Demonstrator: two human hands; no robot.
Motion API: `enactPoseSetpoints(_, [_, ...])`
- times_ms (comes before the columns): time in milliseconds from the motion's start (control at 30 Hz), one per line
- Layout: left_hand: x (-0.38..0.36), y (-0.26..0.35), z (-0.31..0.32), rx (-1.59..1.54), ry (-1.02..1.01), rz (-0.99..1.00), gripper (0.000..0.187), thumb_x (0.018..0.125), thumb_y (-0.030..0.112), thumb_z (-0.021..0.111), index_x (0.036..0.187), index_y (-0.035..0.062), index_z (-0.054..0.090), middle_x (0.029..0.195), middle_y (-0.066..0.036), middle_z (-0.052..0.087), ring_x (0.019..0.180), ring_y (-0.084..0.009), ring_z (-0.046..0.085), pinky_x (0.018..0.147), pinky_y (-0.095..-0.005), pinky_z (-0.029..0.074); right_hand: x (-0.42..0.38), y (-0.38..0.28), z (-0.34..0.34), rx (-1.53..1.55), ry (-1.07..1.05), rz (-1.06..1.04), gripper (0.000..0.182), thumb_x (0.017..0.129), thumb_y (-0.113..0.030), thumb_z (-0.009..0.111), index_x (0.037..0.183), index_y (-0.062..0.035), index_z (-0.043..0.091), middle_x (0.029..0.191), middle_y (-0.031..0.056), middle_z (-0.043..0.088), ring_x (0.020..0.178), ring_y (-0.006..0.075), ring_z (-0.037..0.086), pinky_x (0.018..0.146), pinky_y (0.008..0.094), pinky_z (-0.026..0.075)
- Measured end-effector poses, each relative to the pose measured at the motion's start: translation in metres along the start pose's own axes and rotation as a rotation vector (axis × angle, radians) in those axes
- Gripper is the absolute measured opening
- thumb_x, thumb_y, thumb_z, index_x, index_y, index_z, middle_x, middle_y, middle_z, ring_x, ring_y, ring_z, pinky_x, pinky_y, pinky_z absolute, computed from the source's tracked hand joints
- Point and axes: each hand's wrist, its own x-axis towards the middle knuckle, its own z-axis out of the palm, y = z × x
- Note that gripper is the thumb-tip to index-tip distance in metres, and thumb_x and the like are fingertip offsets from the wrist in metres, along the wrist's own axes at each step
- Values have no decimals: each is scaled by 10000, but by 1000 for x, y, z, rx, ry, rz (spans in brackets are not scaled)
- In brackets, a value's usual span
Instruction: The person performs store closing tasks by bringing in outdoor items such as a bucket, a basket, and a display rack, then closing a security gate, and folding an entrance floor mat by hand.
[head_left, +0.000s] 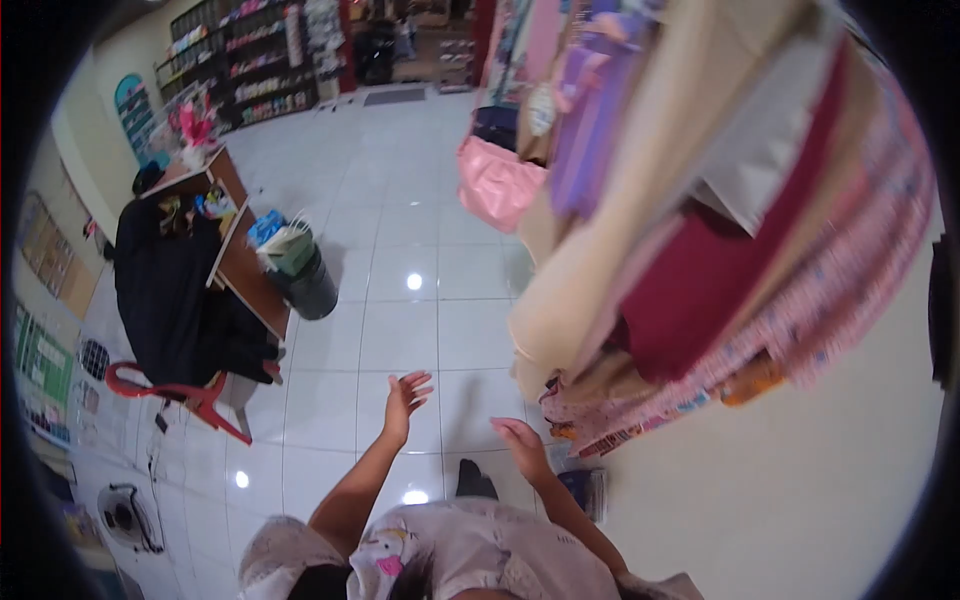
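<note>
My left hand (407, 396) is held out over the white tiled floor (400, 330), fingers apart, touching nothing. My right hand (518, 440) is also in the air, its fingers stretched out and partly seen edge-on. Just beyond my right hand hang several garments, the closest being a long beige cloth (570, 300), blurred and swung out at an angle. Behind it are a maroon garment (690, 300) and a pink patterned garment (760, 345). Between the hanging clothes and my right hand a gap shows.
At left, a dark cloth (165, 290) covers a red chair (215, 410) beside a wooden desk (255, 270). A dark bin (308, 285) stands there. A pink bag (500, 185) hangs at centre right. A fan (128, 515) sits lower left; stocked shelves (265, 70) line the back.
</note>
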Motion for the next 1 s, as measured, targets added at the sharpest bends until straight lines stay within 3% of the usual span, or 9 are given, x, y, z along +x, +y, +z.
enactPoseSetpoints(67, [39,-6,-6,-18,-5,-58,805,826,683,147,1222,30,401,1212,-114,498,1049,-235,506,911,-381,348,47,54,25,138,-114,67,241,901,-138,469,1088,-2,537,1073,70,577,979,142,527,869,272,396])
enactPoseSetpoints(167, [72,38,-3,-35,-10,-31,815,818,693,158,1227,28,392,1216,-114,496,1038,-234,514,894,-370,364,106,25,67,231,-290,120,239,904,-133,472,1098,-2,520,1078,64,574,975,139,531,859,280,406])
enactPoseSetpoints(300, [146,69,-73,-9,62,38,799,826,682,178,1230,26,392,1214,-115,499,1010,-228,534,885,-361,371,231,-13,103,329,-317,50,241,900,-142,477,1087,3,523,1069,66,577,968,135,538,837,268,413])
enactPoseSetpoints(500, [253,92,-204,50,242,30,724,861,628,216,1214,28,415,1182,-117,524,1006,-232,538,877,-369,388,409,-19,129,337,-95,77,234,900,-195,472,1058,-38,545,1044,52,596,956,139,551,822,259,409])
enactPoseSetpoints(633, [345,152,-243,97,151,26,618,903,538,241,1176,20,441,1175,-121,530,1003,-230,537,877,-372,390,506,-54,147,377,74,128,223,896,-214,470,1019,-44,547,1060,83,591,972,177,568,850,303,422])
enactPoseSetpoints(767, [462,189,-271,161,62,45,575,918,501,245,1175,25,441,1171,-115,537,1001,-219,541,864,-345,392,589,-66,166,370,115,122,225,897,-224,475,1033,-61,546,1047,64,597,946,161,573,815,281,425])
enactPoseSetpoints(1000, [667,234,-251,103,-146,74,548,927,478,253,1179,29,440,1174,-111,532,1007,-217,543,885,-342,389,757,-36,142,402,331,142,230,895,-217,468,1037,-48,534,1034,68,597,931,173,575,807,292,433])
